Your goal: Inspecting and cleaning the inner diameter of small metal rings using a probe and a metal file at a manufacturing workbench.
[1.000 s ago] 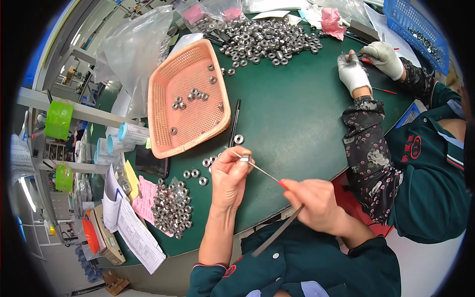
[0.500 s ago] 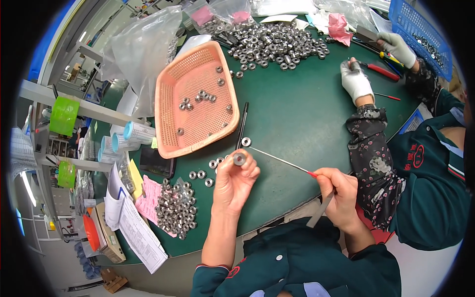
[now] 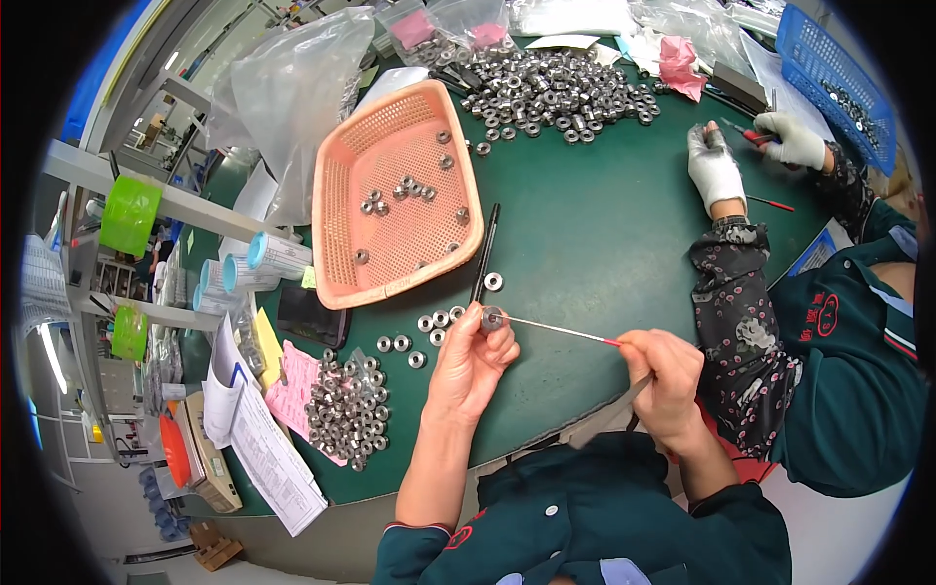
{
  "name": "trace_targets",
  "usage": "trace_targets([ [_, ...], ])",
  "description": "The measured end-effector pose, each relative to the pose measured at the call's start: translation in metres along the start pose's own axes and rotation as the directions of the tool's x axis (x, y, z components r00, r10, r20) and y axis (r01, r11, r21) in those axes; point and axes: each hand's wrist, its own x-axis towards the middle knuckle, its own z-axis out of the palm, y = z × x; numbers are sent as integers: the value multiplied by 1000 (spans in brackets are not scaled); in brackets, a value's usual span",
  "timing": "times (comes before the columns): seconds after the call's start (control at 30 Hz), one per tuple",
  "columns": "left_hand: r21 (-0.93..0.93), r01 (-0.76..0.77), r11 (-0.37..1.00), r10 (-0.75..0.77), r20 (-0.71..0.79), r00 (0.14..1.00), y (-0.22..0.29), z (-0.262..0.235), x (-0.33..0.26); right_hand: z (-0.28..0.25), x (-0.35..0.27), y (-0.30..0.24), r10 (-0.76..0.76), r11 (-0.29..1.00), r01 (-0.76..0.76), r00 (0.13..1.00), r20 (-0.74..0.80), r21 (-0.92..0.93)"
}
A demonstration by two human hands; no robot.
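Note:
Closed at the fingertips, my left hand holds up a small metal ring with a hole through its middle. A thin metal rod tool with a red handle, like a needle file, is pinched in my right hand. Its tip meets the held ring at the hole; how deep it sits cannot be told. A flat grey strip also juts from under my right hand. Just beyond my left hand, a loose ring lies beside a black stick, and several more rings lie left of it.
A peach plastic basket holds several rings. Ring piles lie at the back and on pink paper at left. To the right, a co-worker's gloved hands hold pliers near a blue basket.
The rod's tip has gone from beside the loose ring to the ring in my left hand. That ring has turned and shifted slightly right. The co-worker's far hand has moved onto the pliers.

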Motion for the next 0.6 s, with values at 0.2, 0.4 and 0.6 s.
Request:
trace_targets([
  [0.2,116,21,993,-8,-118,993,3,1,1,10,-11,-2,-14,998,19,996,-84,59],
  [0.4,155,41,987,-19,-142,990,1,5,1,14,-15,2,63,997,-61,996,-59,43],
  [0.6,184,97,978,-75,-125,989,3,3,1,15,-19,7,62,998,-66,985,-163,-18],
])
